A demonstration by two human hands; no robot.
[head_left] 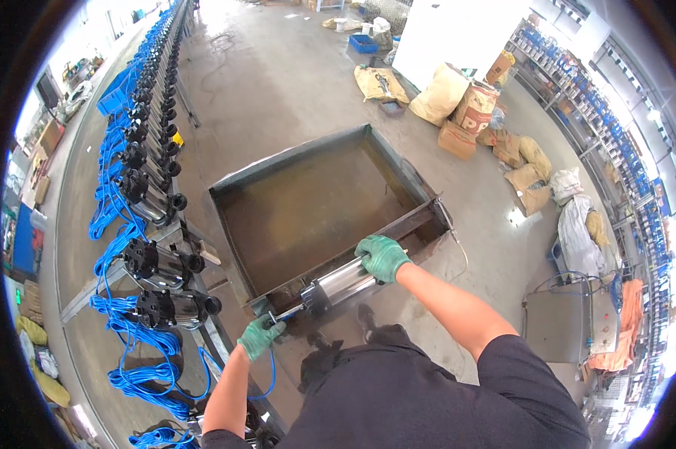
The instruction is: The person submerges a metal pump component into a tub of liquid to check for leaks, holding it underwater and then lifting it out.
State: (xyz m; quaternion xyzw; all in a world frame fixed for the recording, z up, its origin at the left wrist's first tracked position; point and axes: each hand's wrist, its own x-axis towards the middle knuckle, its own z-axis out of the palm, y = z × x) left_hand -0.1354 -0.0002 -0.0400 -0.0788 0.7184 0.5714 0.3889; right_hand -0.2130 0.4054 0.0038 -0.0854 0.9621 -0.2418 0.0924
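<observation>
A submersible pump (344,284) with a shiny steel cylinder and a black end lies tilted along the near edge of a metal water tank (237,179). My right hand (383,258), in a green glove, is closed round the cylinder's right end. At the black end, my left hand (260,336), also gloved in green, pinches a thin light-coloured rod or pipe (289,310) that points toward the pump. A blue cable (271,372) hangs below the left hand. The left fingertips are partly hidden, so exactly how they meet the rod is unclear.
Brownish water (323,213) fills the tank. Left of it, a long bench (80,194) carries a row of similar pumps (149,198) with blue cable coils (147,374). Sacks (439,95) and cartons (456,140) stand at right, near a grey metal box (558,325).
</observation>
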